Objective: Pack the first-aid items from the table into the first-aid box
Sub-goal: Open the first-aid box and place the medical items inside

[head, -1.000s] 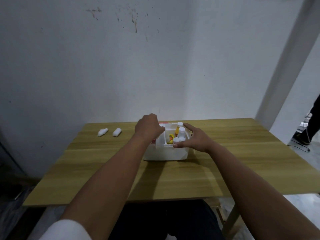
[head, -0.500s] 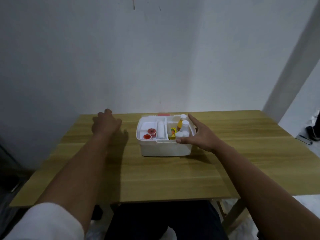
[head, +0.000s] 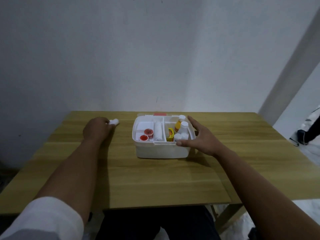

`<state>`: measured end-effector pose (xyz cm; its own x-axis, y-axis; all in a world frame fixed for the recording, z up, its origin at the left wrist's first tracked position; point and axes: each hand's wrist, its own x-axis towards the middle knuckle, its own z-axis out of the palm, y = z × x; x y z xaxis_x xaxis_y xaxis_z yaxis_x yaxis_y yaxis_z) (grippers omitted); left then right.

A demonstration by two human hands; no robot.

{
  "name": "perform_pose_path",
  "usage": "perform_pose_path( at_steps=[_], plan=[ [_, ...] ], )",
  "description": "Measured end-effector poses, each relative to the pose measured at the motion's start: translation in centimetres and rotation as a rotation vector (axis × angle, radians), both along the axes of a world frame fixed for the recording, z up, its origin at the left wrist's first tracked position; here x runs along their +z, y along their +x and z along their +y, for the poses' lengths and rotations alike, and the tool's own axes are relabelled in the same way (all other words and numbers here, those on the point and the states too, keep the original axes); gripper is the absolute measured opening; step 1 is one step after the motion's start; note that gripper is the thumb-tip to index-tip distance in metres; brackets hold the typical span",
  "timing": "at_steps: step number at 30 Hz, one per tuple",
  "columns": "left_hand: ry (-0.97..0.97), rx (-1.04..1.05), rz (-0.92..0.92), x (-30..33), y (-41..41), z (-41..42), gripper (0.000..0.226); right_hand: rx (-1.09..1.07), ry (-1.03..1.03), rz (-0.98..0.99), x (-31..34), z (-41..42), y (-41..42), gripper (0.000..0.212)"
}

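The white first-aid box (head: 161, 150) stands open on the wooden table (head: 155, 179). Inside lie two red-lidded tubs (head: 148, 132), a white bandage roll (head: 158, 131), a yellow packet (head: 170, 134) and several white-capped bottles (head: 182, 127). My right hand (head: 199, 137) rests on the box's right rim, fingers spread and thumb along the front edge. My left hand (head: 97, 129) reaches to the far left of the table, its fingers curled over a small white roll (head: 114, 121) that sticks out past the fingertips. Anything else under that hand is hidden.
A white wall runs close behind the table's far edge. A pale pillar rises at the right, and beyond it a person's dark leg and shoe (head: 308, 134) stand on the floor. My dark-clad lap (head: 155, 222) sits under the near table edge.
My left hand left the box and travelled to the far left, closing over the white roll there. My right hand stayed on the box's right side.
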<state>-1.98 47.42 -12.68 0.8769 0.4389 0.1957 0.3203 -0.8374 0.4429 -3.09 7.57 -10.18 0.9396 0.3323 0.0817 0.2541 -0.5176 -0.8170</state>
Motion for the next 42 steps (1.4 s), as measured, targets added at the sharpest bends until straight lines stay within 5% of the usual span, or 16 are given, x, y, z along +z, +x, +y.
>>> perform_pose_path(
  at_steps=[11, 18, 30, 34, 42],
  plan=[
    [-0.114, -0.028, -0.151, 0.9, -2.5, -2.2, 0.025, -0.017, -0.023, 0.028, 0.6, 0.1, -0.3, 0.133],
    [-0.256, -0.26, -0.354, 7.2, -4.1, -7.9, 0.022, -0.019, -0.009, 0.042, 0.8, 0.3, -0.8, 0.134],
    [0.197, -0.278, -0.061, 7.4, -4.1, -12.4, 0.021, -0.02, 0.004, 0.067, 0.7, 0.1, -0.8, 0.138],
    [0.178, -0.36, -0.173, 7.4, -3.4, -12.1, 0.03, -0.01, -0.028, 0.07, 1.0, -0.1, -0.1, 0.142],
    [0.1, -0.307, -0.116, 6.7, -1.6, -11.8, 0.02, 0.025, -0.012, 0.032, 1.0, -0.2, 0.9, 0.124]
  ],
)
